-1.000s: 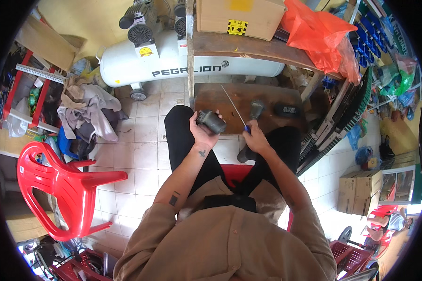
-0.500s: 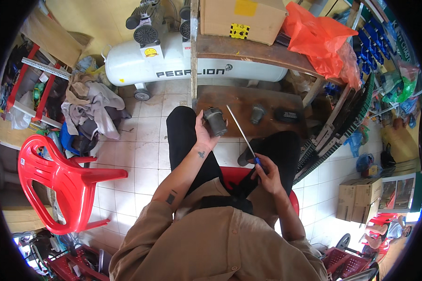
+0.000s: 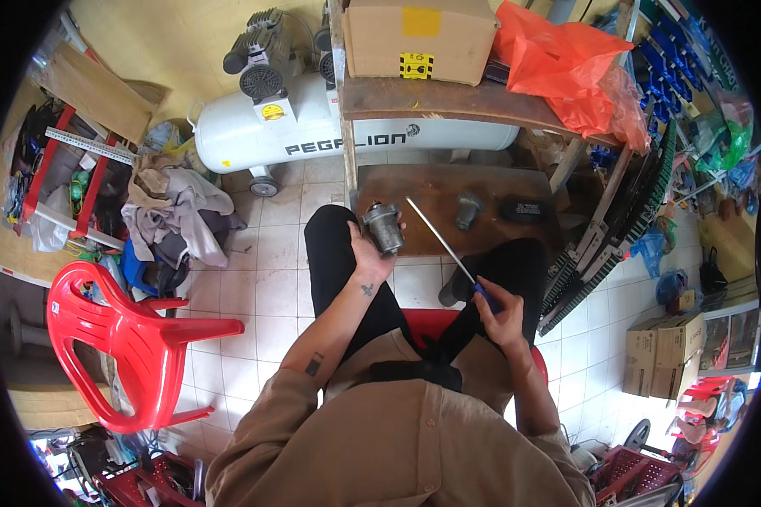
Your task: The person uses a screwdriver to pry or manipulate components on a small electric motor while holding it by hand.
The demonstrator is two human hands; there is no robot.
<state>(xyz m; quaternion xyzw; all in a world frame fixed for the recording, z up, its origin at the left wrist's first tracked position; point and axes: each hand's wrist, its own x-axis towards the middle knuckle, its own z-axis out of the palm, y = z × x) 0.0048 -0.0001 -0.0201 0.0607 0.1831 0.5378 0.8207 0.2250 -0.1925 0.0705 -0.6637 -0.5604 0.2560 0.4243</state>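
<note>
My left hand (image 3: 370,257) is wrapped round a grey, worn cylindrical metal part (image 3: 384,229) with a wider collar at its top, held above my left knee. In my right hand (image 3: 502,316) is a long screwdriver (image 3: 442,240), gripped by its blue handle over my right thigh. Its thin shaft slants up and left, and the tip ends a little to the right of the metal part, apart from it. A second, similar grey part (image 3: 468,211) stands on the low brown board (image 3: 414,182) beyond my knees, beside a black oblong object (image 3: 522,210).
A white air compressor tank (image 3: 254,135) lies behind the wooden shelf (image 3: 448,103), which bears a cardboard box (image 3: 414,42) and an orange plastic bag (image 3: 558,63). On the left is a red plastic chair (image 3: 135,355); dark ribbed strips (image 3: 604,228) lean at the right.
The whole view has shifted slightly with my head. My left hand has turned the metal part a little, and its fingers show less on the near side. The right hand keeps its grip on the screwdriver.
</note>
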